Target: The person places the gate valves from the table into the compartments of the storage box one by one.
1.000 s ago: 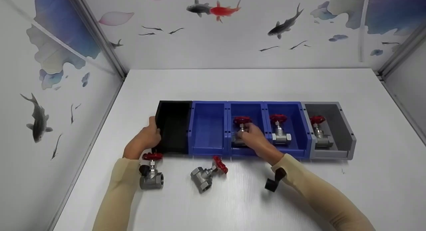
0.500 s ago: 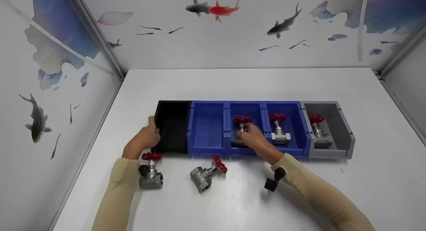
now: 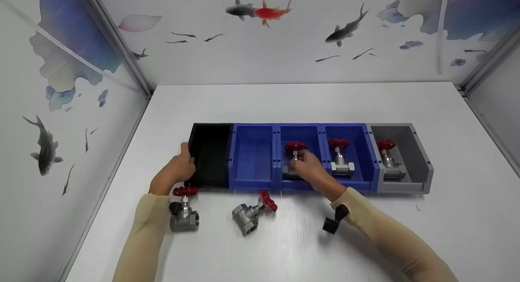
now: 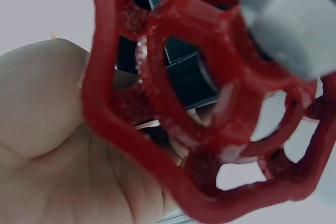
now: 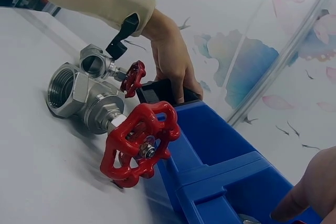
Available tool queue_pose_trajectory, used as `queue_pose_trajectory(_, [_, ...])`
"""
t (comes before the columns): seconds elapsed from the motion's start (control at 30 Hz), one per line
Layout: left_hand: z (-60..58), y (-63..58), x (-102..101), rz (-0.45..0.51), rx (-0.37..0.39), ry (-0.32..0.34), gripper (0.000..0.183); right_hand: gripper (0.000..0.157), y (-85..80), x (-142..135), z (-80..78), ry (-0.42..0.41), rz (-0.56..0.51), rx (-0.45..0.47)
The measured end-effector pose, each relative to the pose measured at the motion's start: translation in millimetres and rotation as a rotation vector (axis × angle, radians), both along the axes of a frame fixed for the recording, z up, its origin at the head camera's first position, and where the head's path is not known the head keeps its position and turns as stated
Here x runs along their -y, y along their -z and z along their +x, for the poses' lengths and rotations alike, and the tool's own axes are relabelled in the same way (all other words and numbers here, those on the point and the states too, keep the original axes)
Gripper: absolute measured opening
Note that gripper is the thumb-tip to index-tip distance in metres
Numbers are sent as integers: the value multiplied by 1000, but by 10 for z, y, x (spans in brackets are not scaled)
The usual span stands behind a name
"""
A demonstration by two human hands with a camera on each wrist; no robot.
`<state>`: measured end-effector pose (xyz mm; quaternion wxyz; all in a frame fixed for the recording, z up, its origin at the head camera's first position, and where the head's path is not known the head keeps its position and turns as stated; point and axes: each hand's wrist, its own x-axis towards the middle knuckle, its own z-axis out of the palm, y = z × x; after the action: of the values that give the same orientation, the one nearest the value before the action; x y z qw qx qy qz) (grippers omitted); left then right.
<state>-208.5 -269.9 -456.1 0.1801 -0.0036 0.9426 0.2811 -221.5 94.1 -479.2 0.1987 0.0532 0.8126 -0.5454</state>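
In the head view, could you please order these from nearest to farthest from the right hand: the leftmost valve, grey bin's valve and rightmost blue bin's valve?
1. Rightmost blue bin's valve: just right of the right hand.
2. Grey bin's valve: farther right.
3. Leftmost valve: far left, on the table.
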Motion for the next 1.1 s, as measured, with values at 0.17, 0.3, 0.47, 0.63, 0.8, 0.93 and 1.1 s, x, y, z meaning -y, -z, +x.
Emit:
queue_pose_trajectory(0.17, [2,-2,4,7,-5,5,55,63,14,-3,0,-3,22,-22])
queue_pose_trajectory(0.3, [4,-10,-5,1,-10,11,53,66,13,-10,6,-6,12,-12])
queue_pose_trajectory(0.47, [0,-7,-7,3,-4,4,52,65,2,-5,13,-3,-1,-13])
queue_pose_trajectory(0.63, [-2,13,2,-5,-17,9,50,65,-1,-5,20,-7,8,-22])
queue_pose_trajectory(0.8, [2,10,6,-7,-18,3,51,69,-4,-15,21,-19,7,3])
queue_pose_trajectory(0.93, [2,6,7,4,-2,5,55,73,2,-17,15,-22,-16,19])
queue_pose_trajectory(1.1, [1,11,4,8,10,-2,58,77,-3,-15,7,-22,-49,37])
